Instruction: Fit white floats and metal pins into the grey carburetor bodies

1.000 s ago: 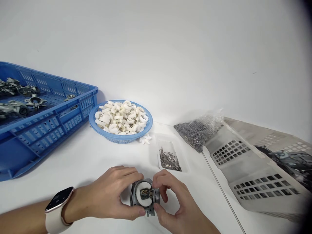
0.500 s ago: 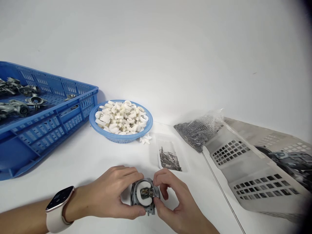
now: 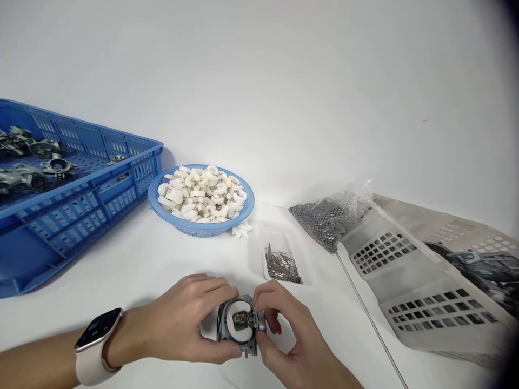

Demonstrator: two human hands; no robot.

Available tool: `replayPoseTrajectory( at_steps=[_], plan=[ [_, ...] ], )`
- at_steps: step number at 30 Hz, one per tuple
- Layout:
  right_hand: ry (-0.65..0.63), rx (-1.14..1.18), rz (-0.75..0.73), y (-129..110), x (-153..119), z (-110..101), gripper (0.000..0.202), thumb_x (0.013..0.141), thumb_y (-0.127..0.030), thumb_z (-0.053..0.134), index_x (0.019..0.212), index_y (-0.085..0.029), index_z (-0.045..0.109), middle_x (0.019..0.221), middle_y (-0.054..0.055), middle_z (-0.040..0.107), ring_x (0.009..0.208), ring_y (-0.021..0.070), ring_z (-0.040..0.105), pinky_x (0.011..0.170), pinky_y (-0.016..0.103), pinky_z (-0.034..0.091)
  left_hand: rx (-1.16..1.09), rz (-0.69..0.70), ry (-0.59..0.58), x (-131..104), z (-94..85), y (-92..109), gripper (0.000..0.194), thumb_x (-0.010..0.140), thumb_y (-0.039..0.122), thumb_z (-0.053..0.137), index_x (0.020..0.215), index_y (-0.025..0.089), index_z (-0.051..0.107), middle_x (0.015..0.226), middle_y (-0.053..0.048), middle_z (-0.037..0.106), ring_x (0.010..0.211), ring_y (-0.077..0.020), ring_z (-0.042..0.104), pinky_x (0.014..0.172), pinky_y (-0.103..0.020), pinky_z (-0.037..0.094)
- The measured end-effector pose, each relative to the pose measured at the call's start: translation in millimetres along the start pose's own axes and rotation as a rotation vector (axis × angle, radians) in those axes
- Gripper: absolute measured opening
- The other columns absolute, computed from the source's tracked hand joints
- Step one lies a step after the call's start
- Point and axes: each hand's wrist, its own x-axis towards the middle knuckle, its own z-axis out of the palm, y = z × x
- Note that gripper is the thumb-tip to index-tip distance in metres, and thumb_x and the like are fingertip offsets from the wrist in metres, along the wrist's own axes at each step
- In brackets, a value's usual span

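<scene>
A grey metal carburetor body [image 3: 248, 346] rests on the white table, its open bowl side facing up. Inside it lies a white C-shaped float [image 3: 232, 327], with brass parts in the middle. My left hand [image 3: 190, 319] wraps round the left side of the carburetor, fingers at the back and thumb along the front. On the opposite side, the thumb and forefinger of my right hand [image 3: 290, 335] press at the float's hinge end. Whether a small pin sits between those fingertips is hidden.
Behind stands a blue basket [image 3: 198, 229] of white floats, with several small white pieces [image 3: 242, 230] beside it. A shallow tray [image 3: 307, 274] holds metal pins [image 3: 281, 265]. At left is a blue crate [image 3: 81, 216] of carburetor bodies; at right, a plastic bag [image 3: 324, 216] and grey crate [image 3: 389, 292].
Both hands keep their hold on the carburetor. My right fingertips have shifted very slightly at the hinge end; the float stays in place.
</scene>
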Motion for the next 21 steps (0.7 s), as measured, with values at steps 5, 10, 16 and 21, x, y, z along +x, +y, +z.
replayPoseTrajectory(
  at_steps=[5, 10, 16, 21],
  plan=[
    [-0.008, -0.005, 0.001, -0.9, -0.6, 0.3, 0.044, 0.072, -0.003, 0.055, 0.103, -0.033, 0.050, 0.094, -0.003, 0.057, 0.065, 0.0143, 0.047, 0.058, 0.027, 0.044, -0.003, 0.004, 0.002, -0.4, 0.2, 0.1, 0.038, 0.083, 0.050, 0.075, 0.103, 0.021, 0.061, 0.086, 0.000, 0.065, 0.075, -0.0191, 0.060, 0.069, -0.033, 0.042],
    [-0.002, -0.033, -0.019, -3.4, 0.4, -0.9, 0.045, 0.071, -0.003, 0.056, 0.104, -0.033, 0.050, 0.093, -0.004, 0.057, 0.062, 0.0133, 0.045, 0.056, 0.026, 0.044, 0.000, 0.003, -0.001, -1.4, -0.3, 0.9, 0.039, 0.082, 0.050, 0.075, 0.103, 0.021, 0.061, 0.086, 0.000, 0.065, 0.074, -0.0192, 0.060, 0.069, -0.033, 0.042],
    [0.016, -0.048, -0.049, -3.9, 1.1, -0.9, 0.044, 0.071, -0.003, 0.056, 0.103, -0.032, 0.050, 0.091, -0.004, 0.057, 0.061, 0.0129, 0.045, 0.055, 0.025, 0.043, 0.000, 0.005, 0.002, -0.7, 0.0, 0.7, 0.039, 0.083, 0.051, 0.074, 0.104, 0.021, 0.061, 0.086, 0.000, 0.065, 0.074, -0.0192, 0.060, 0.069, -0.033, 0.042],
    [0.016, -0.058, -0.068, -2.5, 2.8, -0.5, 0.042, 0.074, -0.003, 0.058, 0.104, -0.031, 0.051, 0.092, -0.002, 0.058, 0.062, 0.0128, 0.046, 0.055, 0.026, 0.044, 0.004, 0.005, 0.009, -0.9, -0.1, 0.5, 0.038, 0.083, 0.051, 0.074, 0.102, 0.021, 0.061, 0.085, 0.000, 0.065, 0.073, -0.0190, 0.059, 0.068, -0.032, 0.042]
  ],
)
